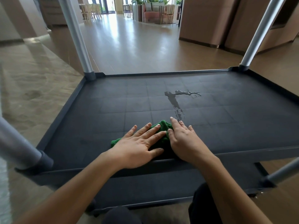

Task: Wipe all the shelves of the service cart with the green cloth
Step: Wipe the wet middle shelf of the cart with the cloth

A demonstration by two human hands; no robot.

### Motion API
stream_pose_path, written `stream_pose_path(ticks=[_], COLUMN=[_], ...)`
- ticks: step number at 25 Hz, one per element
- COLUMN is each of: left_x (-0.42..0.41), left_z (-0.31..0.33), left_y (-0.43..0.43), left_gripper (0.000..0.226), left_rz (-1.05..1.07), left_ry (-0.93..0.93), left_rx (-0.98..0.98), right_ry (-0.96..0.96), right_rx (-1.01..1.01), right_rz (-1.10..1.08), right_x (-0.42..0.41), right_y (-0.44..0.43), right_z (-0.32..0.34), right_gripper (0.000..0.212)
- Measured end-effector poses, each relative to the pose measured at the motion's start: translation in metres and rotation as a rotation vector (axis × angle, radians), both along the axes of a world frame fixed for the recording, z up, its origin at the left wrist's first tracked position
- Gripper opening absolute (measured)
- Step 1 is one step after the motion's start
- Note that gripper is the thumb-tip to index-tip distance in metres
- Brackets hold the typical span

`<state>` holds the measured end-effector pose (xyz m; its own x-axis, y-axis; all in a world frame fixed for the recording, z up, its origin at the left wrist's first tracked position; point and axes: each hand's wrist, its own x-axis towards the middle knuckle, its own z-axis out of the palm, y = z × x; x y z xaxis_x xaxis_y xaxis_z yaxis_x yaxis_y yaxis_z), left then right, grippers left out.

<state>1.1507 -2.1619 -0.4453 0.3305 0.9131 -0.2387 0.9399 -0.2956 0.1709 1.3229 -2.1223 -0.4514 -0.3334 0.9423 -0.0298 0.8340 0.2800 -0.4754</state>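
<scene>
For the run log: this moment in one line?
step: wipe cart shelf | left hand: pressing green cloth | right hand: pressing green cloth | liquid spill: ahead, unwiped

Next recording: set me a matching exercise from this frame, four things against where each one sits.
1. green cloth
2. puddle
3. left hand
4. grey post

A. far left corner of the shelf
B. mid-shelf, beyond the cloth
C. by the shelf's near edge, pressed down
D. flat on the cloth's left part

Pairs: 1-C, 2-B, 3-D, 4-A
</scene>
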Motion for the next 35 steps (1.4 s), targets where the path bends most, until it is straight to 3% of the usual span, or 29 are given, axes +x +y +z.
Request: stream_pose_path(ticks=[5,9,18,23,31,35], left_x=[-0.016,-0.039,-0.054,-0.049,-0.031,-0.027], left_z=[0.001,0.001,-0.003,-0.001,0.007,0.012], left_y=[0.02,0.072,0.178,0.15,0.011,-0.014], left_gripper=[0.053,0.054,0.055,0.054,0.055,0.054], left_rz=[-0.007,0.09,0.307,0.222,-0.103,-0.146], left_ry=[0.005,0.025,0.059,0.06,0.022,0.026], left_rx=[-0.01,0.014,0.073,0.058,0.006,-0.08], right_ry=[0.018,-0.106,-0.125,-0.08,0.074,0.049], right_rx=[0.008,0.047,0.064,0.047,-0.002,-0.059], right_rz=[-0.002,0.019,0.011,0.007,-0.034,0.009], right_x=[-0.001,-0.002,-0.007,-0.007,-0.001,0.001], right_y=[-0.003,-0.006,-0.004,-0.005,-0.008,-0.012], right_z=[-0.001,0.0,0.0,0.004,0.009,0.005], right_gripper=[0.067,0.081,0.08,0.079,0.066,0.083])
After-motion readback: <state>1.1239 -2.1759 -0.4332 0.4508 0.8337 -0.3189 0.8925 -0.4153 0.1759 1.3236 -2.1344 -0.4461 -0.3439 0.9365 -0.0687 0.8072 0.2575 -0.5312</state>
